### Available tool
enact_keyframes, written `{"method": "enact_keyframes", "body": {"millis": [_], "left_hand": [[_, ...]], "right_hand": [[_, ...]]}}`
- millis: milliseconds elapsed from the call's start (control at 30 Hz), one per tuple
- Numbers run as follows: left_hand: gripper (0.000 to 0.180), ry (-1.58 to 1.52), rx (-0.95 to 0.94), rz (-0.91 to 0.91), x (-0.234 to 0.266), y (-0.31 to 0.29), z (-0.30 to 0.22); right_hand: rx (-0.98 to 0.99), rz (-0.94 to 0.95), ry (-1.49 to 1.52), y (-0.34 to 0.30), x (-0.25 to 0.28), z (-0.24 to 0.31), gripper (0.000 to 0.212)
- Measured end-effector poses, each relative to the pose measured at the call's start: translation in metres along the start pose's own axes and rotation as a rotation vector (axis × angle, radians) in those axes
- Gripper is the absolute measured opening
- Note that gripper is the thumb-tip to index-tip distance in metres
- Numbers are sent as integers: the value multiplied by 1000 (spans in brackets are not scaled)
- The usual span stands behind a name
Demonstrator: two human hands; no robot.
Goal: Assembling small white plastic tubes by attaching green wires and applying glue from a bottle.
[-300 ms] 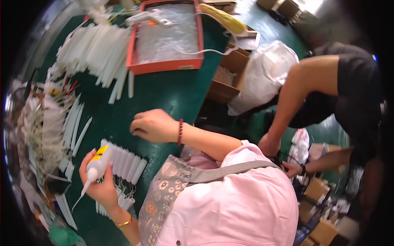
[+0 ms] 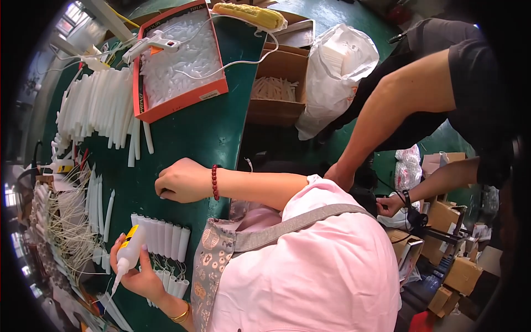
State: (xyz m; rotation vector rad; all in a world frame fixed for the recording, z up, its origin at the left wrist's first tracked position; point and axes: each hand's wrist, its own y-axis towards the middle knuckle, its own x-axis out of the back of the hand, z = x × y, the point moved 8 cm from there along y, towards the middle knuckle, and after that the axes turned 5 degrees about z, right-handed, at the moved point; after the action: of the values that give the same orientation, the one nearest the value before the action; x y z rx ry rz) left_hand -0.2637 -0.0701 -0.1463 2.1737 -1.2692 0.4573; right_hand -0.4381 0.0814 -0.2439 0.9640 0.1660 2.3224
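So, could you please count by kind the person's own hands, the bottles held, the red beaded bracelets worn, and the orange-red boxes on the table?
Own hands: 2 (left hand, right hand)
Held bottle: 1
Red beaded bracelet: 1
Orange-red box: 1
Total: 5

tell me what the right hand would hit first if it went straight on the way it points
After crossing some green tabletop, the right hand would likely meet the pointed white sticks; its height is unclear, so it might pass above them.
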Motion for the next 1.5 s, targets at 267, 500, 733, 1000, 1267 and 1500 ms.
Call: {"method": "enact_keyframes", "body": {"millis": [267,500,733,1000,1267,1500], "left_hand": [[48,15,11,10,1,-6,4],[48,17,1,26,-5,-2,-1],[47,43,-7,44,-9,-3,-5],[45,38,-29,52,-8,1,-10],[40,127,-9,26,7,1,-6],[36,126,-46,22,-4,10,-24]], "right_hand": [[1,27,-16,1,-6,1,11],[-9,52,-39,3,-9,-3,11],[3,29,-22,1,-9,-3,14],[-1,46,-61,1,-11,-5,11],[-25,91,-83,9,-22,-12,13],[40,67,-141,6,-22,-6,16]]}}
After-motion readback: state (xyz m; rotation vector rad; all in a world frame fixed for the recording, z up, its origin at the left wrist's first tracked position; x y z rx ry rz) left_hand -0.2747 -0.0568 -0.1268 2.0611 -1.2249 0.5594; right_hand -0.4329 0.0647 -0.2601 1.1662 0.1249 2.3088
